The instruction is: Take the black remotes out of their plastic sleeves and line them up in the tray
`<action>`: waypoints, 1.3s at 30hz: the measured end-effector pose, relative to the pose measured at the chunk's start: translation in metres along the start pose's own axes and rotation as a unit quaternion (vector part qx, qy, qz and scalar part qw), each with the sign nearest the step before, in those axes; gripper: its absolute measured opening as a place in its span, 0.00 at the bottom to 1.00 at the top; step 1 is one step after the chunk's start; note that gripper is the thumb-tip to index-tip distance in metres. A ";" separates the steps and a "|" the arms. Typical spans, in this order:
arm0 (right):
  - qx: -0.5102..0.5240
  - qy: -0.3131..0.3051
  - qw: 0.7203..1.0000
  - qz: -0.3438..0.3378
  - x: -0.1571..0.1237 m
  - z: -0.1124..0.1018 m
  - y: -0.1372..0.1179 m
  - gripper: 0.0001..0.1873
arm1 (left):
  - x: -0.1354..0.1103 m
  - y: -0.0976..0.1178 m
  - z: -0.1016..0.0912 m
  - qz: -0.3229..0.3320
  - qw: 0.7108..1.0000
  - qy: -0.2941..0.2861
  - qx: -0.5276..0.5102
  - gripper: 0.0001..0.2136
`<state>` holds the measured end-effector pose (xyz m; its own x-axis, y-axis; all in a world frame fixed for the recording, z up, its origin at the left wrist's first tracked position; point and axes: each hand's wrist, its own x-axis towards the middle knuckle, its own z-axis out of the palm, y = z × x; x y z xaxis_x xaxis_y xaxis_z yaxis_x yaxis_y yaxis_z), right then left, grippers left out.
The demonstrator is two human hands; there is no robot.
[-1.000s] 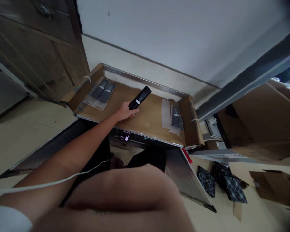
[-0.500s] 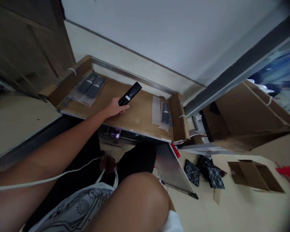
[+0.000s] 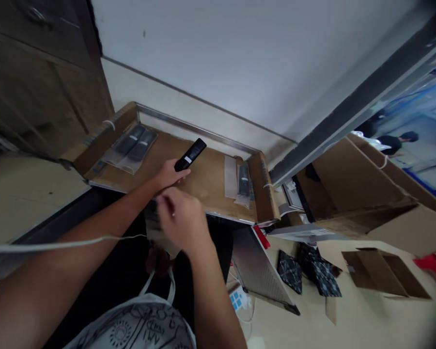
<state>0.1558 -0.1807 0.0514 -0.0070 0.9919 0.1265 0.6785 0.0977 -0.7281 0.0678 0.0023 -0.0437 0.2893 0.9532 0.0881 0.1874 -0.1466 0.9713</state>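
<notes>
Left hand point(image 3: 167, 174) fingers gripping black remote point(image 3: 190, 154) over cardboard tray point(image 3: 210, 182), bagged remotes point(image 3: 131, 144) beside, right hand point(image 3: 179, 220) fingers curled, grip unclear

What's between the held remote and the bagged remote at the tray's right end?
Head view: only bare cardboard tray floor between remote and bagged remote.

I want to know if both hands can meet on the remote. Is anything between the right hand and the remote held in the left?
Nothing visible blocks it. The left hand grips the near end of the remote above the cardboard tray. The right hand hovers just behind the left, blurred, with open air between them.
</notes>
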 end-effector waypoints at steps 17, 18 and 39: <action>-0.363 0.126 0.846 0.370 0.122 -0.109 0.187 0.34 | 0.003 0.001 0.002 -0.011 0.999 -0.003 -0.031 0.12; -0.365 0.114 0.844 0.376 0.126 -0.108 0.188 0.37 | 0.003 0.002 0.002 -0.012 0.999 -0.001 -0.036 0.11; 0.156 0.236 0.936 0.212 0.121 -0.020 0.183 0.20 | 0.016 -0.010 0.030 0.079 0.982 0.053 0.166 0.19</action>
<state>0.2937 -0.0441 -0.0533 0.5890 0.8081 0.0110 0.2993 -0.2055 -0.9318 0.0985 0.0116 -0.0585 0.2431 0.9315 0.2707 0.4488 -0.3554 0.8199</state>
